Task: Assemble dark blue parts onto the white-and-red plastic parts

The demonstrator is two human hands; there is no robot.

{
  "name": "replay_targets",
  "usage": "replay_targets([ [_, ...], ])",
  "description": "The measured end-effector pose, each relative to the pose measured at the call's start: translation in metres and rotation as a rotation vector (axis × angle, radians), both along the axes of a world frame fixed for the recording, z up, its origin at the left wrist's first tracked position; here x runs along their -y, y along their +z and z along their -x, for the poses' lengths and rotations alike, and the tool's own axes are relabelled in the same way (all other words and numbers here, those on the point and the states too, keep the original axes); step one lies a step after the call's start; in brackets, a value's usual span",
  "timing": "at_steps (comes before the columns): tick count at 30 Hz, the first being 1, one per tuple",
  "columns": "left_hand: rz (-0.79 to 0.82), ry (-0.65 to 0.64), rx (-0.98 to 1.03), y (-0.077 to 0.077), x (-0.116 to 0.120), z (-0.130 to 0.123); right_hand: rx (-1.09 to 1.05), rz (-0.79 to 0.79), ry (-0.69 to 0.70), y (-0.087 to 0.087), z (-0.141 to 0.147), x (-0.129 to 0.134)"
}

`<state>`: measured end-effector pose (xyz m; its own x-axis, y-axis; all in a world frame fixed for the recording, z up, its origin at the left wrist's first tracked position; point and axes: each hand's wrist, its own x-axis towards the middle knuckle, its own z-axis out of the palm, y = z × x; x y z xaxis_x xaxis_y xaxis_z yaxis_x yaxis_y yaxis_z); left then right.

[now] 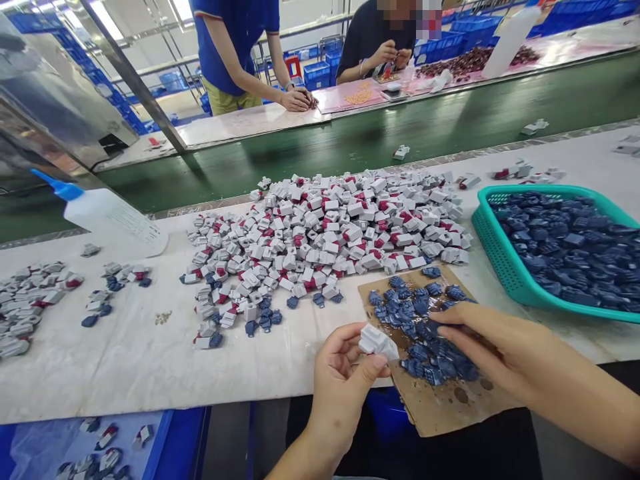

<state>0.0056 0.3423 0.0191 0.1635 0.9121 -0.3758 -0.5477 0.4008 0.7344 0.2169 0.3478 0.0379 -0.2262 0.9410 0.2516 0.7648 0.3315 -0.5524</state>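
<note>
My left hand (345,380) pinches a light grey plastic piece (375,341) between thumb and fingers, just left of a cardboard sheet (435,417). On that sheet lie several small dark blue plastic pieces (437,367), among wet, glossy patches. My right hand (500,340) reaches over the sheet from the right, its thumb and index finger closed about one dark blue piece (426,328) in the cluster. Beyond both hands rises a large heap of grey and dark red plastic pieces (330,227), with some blue ones along its near edge.
A green basket (505,267) full of blue pieces stands at right. At left are a white squeeze bottle (117,220) and smaller groups of pieces. A green conveyor belt (280,167) runs behind, with two people working across it. A blue bin (165,447) sits lower left.
</note>
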Motion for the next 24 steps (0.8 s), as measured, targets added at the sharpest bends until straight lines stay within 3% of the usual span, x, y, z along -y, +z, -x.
replay_targets([
  [4,0.001,0.019,0.033,0.003,0.006,-0.002,-0.237,-0.023,-0.034,0.016,0.032,0.013],
  [8,-0.039,0.006,0.032,0.005,0.010,-0.003,-0.370,0.023,-0.062,0.017,0.053,0.022],
  [13,-0.093,-0.025,0.006,0.005,0.010,-0.003,-0.299,-0.044,-0.057,0.017,0.052,0.023],
  [17,-0.146,-0.073,-0.059,0.004,0.010,0.000,-0.173,-0.051,0.053,0.023,0.049,0.022],
  [20,-0.167,-0.108,-0.151,0.003,0.011,0.002,-0.137,0.004,0.158,0.025,0.047,0.022],
  [24,-0.186,-0.110,-0.198,-0.001,0.012,0.001,-0.196,0.186,0.179,0.019,0.042,0.021],
])
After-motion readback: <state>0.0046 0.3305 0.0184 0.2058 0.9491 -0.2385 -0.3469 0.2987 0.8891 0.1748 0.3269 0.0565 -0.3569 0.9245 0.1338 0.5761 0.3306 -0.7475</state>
